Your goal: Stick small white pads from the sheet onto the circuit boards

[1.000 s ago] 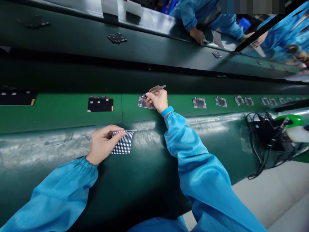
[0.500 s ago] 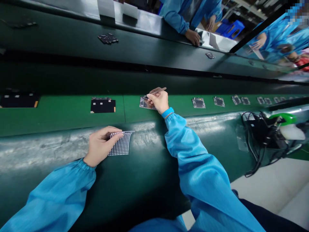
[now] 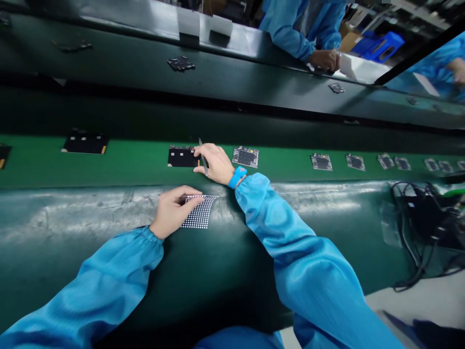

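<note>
- left hand (image 3: 178,208) is pinching, thumb against fingers, the top edge of a thin black sheet w/ a grid of small white dots (image 3: 199,214); the sheet is hanging down over the dark green padded ledge (image 3: 225,271);
- right hand (image 3: 216,162) is grasping a pair of slim grey metal tweezers (image 3: 202,151), which are slanting across btw thumb & fingers; its fingertips are meeting the r. end of a flat black rectangular panel w/ pale squares (image 3: 178,158); can't tell if they're gripping it or just touching;
- that panel is lying flat on the bright green belt (image 3: 141,169), beyond the left hand, w/ a small orange patch showing nr the right hand's fingers;
- a grey-and-black rectangular circuit board (image 3: 246,157) is lying on the belt just r. of the right hand; more small grey circuit boards (image 3: 321,162) are lining up farther r.;
- another black panel (image 3: 86,144) is lying on the belt, well apart to the l.;
- a bright blue band (image 3: 238,177) is circling the r. wrist; shiny blue sleeves (image 3: 294,237) are covering both arms;
- black cables (image 3: 407,242) are tangling at far r.;
- across the upper dark green shelf (image 3: 127,48), a co-worker's hand (image 3: 325,60) is resting nr its far edge; what it's holding is unclear
</note>
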Available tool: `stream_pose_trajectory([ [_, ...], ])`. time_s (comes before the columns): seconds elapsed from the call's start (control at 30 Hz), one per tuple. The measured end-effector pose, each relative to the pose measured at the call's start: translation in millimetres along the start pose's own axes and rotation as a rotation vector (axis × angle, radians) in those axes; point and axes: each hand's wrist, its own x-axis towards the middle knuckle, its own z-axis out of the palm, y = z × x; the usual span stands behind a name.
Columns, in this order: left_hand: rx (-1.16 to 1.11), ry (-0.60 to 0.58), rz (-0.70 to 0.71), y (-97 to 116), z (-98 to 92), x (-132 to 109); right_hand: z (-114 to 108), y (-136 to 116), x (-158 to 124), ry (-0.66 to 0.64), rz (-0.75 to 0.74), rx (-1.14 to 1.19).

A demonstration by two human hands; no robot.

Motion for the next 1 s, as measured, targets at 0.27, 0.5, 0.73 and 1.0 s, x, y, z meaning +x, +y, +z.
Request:
stream_pose_trajectory([
  [0.27,-0.020,-0.012,-0.018,2,0.9,0,-47,-17,10,0.096,-0.008,0.057],
  [0.5,-0.014,0.012,-0.025,0,0.8,1,-49,-53,34,0.099,0.031,0.419],
  [0.73,-0.045,0.011,-0.025,1,1.7,0,-61,-52,-35,0.149,0.323,0.931],
  [1.0,-0.038,0.025,-0.020,3,0.0,0,-46,-65,-77,0.167,0.414,1.108],
])
